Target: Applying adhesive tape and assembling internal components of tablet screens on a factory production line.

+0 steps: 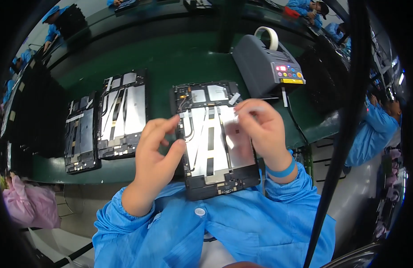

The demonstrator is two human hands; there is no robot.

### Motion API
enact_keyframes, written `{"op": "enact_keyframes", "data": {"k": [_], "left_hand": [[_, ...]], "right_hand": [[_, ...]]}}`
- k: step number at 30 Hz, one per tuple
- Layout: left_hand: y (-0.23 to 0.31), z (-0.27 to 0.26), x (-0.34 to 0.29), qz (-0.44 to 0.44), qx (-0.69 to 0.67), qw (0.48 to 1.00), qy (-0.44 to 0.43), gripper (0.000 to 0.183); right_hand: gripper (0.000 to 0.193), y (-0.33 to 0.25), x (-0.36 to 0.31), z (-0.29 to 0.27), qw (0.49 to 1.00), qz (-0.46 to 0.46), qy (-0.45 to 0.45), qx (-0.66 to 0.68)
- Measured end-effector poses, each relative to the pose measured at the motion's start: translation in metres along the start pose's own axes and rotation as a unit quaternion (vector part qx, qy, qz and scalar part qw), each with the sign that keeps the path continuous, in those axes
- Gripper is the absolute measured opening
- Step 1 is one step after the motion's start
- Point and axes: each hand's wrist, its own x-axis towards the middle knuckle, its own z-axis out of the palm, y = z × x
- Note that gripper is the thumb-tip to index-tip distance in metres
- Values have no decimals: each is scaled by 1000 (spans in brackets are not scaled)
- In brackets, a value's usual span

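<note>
An opened tablet [240, 129] with silvery battery panels and a black circuit board lies in front of me, its near end by my jacket. My left hand [159, 145] is at its left edge, thumb and fingers apart, fingertips by a pale tape strip [186, 115]. Over the upper right of the panels, my right hand [262, 125] has its fingers curled in a pinch; whatever they hold, if anything, I cannot make out. A short white tape piece [234, 98] sticks up at the tablet's upper right, close to these fingertips.
Two more opened tablets, one nearer [134, 111] and one farther left [85, 138], lie on the green table [170, 62]. A grey tape dispenser [260, 62] with a white roll stands at the back right. Dark stacks [322, 73] flank the table; people in blue work around it.
</note>
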Motion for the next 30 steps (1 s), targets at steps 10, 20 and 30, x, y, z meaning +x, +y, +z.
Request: {"op": "enact_keyframes", "data": {"k": [10, 20, 30], "left_hand": [[-40, 23, 0, -159, -129, 979, -20, 69], [-6, 0, 16, -63, 235, 964, -108, 61], [-2, 1, 18, 47, 387, 916, -93, 54]], "right_hand": [[63, 59, -7, -16, 969, 169, 38, 175], [44, -2, 30, 3, 961, -78, -82, -251], [34, 19, 102, 61, 857, -89, -351, -368]]}}
